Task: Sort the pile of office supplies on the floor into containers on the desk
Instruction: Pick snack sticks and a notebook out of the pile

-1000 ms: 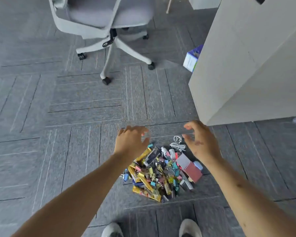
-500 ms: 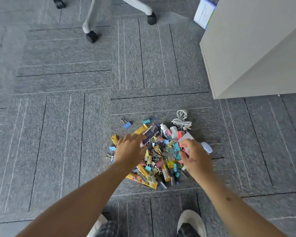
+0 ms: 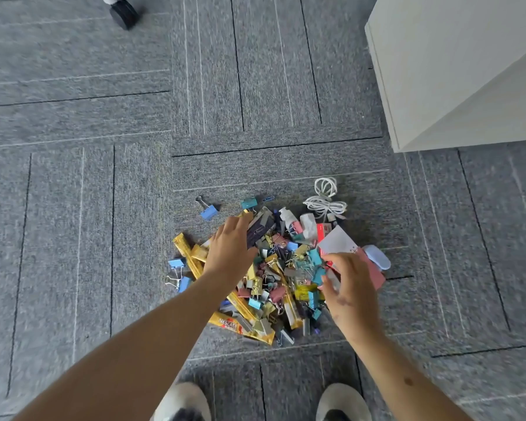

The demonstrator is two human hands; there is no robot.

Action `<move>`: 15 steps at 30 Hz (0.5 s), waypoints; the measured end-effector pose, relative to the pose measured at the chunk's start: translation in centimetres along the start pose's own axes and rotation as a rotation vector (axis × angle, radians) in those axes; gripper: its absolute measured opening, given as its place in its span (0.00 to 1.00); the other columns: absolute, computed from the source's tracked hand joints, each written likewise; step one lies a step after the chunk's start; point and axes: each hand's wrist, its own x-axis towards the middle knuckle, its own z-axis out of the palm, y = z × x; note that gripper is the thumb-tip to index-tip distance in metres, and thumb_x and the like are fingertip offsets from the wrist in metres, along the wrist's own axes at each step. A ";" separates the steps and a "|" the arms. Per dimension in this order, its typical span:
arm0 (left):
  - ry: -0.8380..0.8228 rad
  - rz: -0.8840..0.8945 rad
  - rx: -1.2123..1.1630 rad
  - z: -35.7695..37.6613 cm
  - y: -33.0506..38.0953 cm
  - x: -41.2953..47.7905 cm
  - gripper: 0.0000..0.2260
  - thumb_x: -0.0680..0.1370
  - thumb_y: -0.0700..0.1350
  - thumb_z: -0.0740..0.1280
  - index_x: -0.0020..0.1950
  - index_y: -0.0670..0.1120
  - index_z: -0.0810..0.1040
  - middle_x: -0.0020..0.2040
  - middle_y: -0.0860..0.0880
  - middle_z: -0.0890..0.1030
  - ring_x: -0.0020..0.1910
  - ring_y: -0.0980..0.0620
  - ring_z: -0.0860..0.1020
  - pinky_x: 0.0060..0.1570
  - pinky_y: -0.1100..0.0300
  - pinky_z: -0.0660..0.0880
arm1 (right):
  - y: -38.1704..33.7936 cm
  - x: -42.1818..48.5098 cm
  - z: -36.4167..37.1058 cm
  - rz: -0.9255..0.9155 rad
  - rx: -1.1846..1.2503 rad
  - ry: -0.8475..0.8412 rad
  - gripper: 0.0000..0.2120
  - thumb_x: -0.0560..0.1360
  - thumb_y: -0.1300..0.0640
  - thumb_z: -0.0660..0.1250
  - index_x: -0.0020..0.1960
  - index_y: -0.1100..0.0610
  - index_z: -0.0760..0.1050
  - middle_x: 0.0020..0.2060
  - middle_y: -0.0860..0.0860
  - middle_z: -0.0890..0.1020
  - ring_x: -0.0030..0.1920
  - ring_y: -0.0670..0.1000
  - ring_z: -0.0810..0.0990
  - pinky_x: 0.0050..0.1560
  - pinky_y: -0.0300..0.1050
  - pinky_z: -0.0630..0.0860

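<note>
Pile of coloured binder clips and sachets (image 3: 281, 270): likely light, loose, snaggy; scoop under edges. Left hand (image 3: 231, 247) open, ten o'clock; right hand (image 3: 351, 288) curled, three o'clock, grip unclear.

Floor: grey carpet tiles (image 3: 73, 208).
Pale counter side panel (image 3: 453, 71) upper right; black chair caster (image 3: 123, 13) upper left.

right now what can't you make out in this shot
Head view:
- Containers: out of frame; desk panel cut by top and right edges.
- Whatever in the pile lies under the left hand: covered.
- What the right hand holds, if anything: motion blur.
- Chair: only one caster shows, top edge.
</note>
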 end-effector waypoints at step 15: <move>-0.036 -0.073 -0.266 -0.3 -0.4 -2.4 0.38 0.74 0.37 0.72 0.76 0.59 0.58 0.63 0.49 0.77 0.37 0.58 0.80 0.27 0.71 0.74 | 3.0 1.5 -1.1 0.300 -0.306 -0.153 0.44 0.69 0.38 0.71 0.77 0.54 0.56 0.76 0.53 0.56 0.76 0.58 0.51 0.72 0.64 0.53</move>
